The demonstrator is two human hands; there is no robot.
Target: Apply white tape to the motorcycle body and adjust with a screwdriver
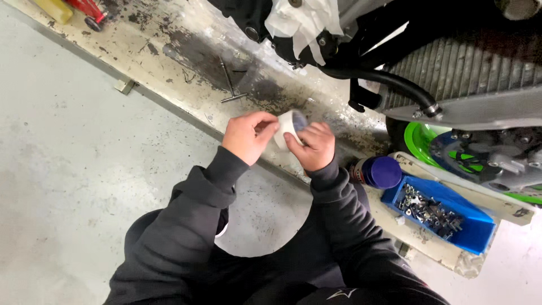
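Both my hands hold a white roll of tape [289, 125] in front of me, above the edge of a worn metal lift platform [186, 68]. My left hand [247, 135] pinches the roll's left side with thumb and fingers. My right hand [311, 147] grips the roll from the right and below. Both arms are in dark sleeves. A motorcycle stands on the platform just beyond, with white paper or tape [305, 22] stuck on its dark bodywork.
A T-handle tool [228, 82] lies on the platform. To my right are a spray can with a purple cap [377, 172], a blue bin of bolts [437, 212], a green wheel rim [423, 144], a radiator [463, 68] and a black hose [389, 82]. Grey concrete floor [73, 169] lies left.
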